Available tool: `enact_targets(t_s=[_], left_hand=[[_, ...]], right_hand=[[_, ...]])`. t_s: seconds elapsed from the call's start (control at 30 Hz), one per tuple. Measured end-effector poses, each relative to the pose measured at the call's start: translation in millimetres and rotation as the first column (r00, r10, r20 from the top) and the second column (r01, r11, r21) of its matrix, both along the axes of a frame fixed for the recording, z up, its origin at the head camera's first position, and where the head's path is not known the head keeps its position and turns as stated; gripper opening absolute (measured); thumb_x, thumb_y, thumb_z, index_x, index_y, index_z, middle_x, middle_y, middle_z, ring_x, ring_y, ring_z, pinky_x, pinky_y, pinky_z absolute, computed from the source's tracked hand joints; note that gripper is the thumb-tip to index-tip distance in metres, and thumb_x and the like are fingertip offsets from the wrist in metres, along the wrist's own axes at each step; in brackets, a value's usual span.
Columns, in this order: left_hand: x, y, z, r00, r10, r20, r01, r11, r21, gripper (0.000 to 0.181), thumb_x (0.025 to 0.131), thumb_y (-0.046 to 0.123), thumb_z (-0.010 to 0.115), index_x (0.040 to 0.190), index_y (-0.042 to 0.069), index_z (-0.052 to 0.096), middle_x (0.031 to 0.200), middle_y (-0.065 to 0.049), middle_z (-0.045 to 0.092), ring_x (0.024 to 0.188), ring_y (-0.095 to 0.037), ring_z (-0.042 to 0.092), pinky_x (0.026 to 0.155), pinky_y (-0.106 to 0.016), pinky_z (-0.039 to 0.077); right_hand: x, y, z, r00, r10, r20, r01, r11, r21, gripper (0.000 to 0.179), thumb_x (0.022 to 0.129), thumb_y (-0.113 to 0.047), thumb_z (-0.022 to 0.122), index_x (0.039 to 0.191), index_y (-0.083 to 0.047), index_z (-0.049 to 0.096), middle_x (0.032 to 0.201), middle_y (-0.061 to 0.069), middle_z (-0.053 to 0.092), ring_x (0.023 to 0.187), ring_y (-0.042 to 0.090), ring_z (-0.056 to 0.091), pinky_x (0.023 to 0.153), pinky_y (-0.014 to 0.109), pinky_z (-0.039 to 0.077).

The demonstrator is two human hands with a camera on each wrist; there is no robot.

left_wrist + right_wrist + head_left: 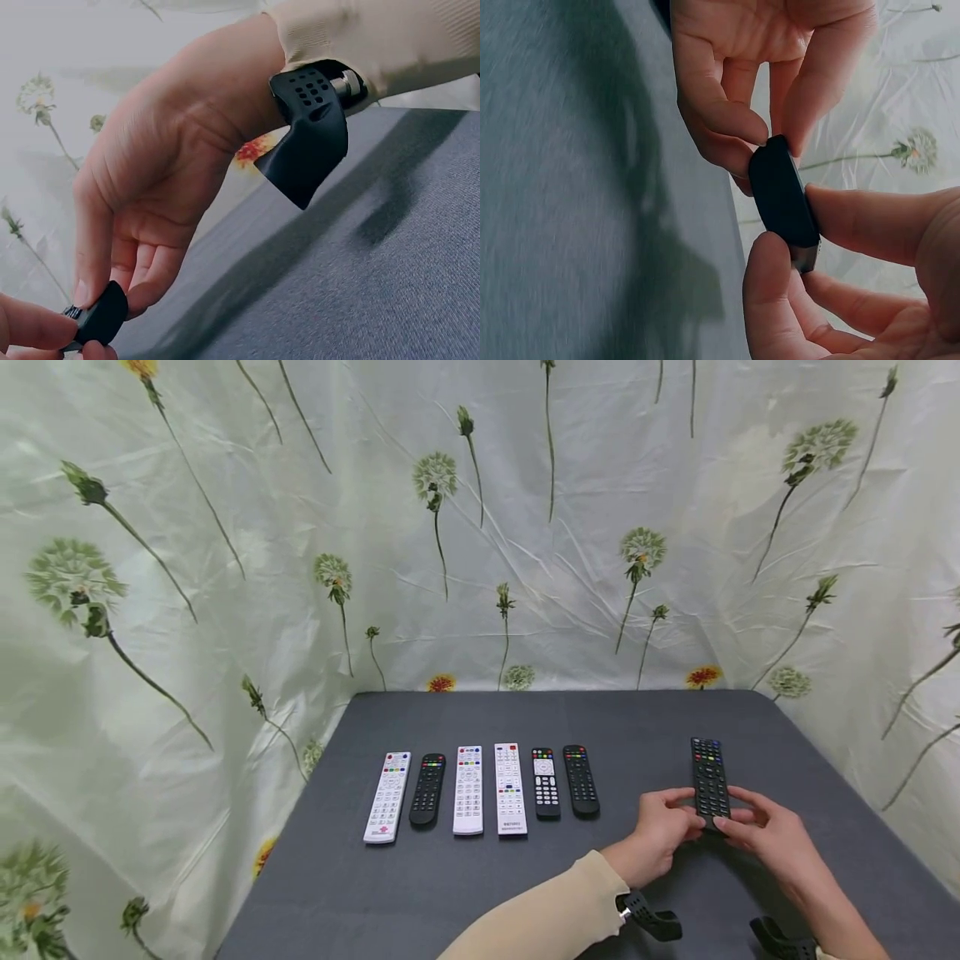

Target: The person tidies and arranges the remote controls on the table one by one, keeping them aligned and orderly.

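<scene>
A black remote control (pixel 708 777) is held between both hands at the right side of the table, its buttons facing up. My left hand (pixel 662 827) pinches its lower left edge, thumb on the near corner. From the other side my right hand (pixel 772 837) grips it, with the thumb on the near end of the button face. Seen end-on in the right wrist view, the dark remote (pixel 782 193) sits above the tabletop between the fingers of both hands. Its near end (pixel 105 315) shows in the left wrist view.
Left of the hands lies a row of remotes: a white one (pixel 387 797), a black one (pixel 427 789), two more white ones (pixel 468 789) (pixel 510 789), and two dark ones (pixel 546 782) (pixel 581 781). Behind the grey table (pixel 465 893) hangs a floral curtain (pixel 525 527).
</scene>
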State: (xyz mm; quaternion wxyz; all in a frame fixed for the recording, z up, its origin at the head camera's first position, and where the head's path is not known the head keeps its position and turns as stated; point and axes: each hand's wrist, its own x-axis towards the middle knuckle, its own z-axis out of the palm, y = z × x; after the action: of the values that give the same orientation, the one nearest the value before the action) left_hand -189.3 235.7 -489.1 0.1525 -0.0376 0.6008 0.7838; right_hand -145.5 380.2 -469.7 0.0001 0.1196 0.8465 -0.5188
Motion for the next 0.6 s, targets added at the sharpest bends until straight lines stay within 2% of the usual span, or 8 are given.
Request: enact_targets(t_s=[0.33,0.6], left_hand=[[-7.5,-23.9,5.1,0.993,0.111,-0.028,-0.112,0.993,-0.041,0.046,0.072,-0.024,0.069,0.099,0.012,0.078,0.077,-0.004,0.062,0.060,-0.015,0.057,0.063,-0.037,0.058],[-12.1,-40.7,2.1,0.978,0.198,-0.062,-0.203,0.975,-0.086,0.044,0.069,-0.022,0.070,0.098,0.009,0.078,0.079,-0.003,0.062,0.071,-0.015,0.058,0.062,-0.030,0.052]], right_hand=[[-19.1,-25.5,-0.4,0.999,0.037,-0.017,-0.037,0.999,-0.001,0.080,0.096,-0.025,0.072,0.154,0.007,0.028,0.119,0.027,0.062,0.088,0.011,0.067,0.076,0.035,0.059],[-31.1,-47.4,-3.9,0.996,0.082,-0.034,-0.082,0.997,-0.013,0.075,0.096,-0.017,0.072,0.154,0.005,0.031,0.118,0.026,0.061,0.089,0.013,0.066,0.075,0.034,0.059]])
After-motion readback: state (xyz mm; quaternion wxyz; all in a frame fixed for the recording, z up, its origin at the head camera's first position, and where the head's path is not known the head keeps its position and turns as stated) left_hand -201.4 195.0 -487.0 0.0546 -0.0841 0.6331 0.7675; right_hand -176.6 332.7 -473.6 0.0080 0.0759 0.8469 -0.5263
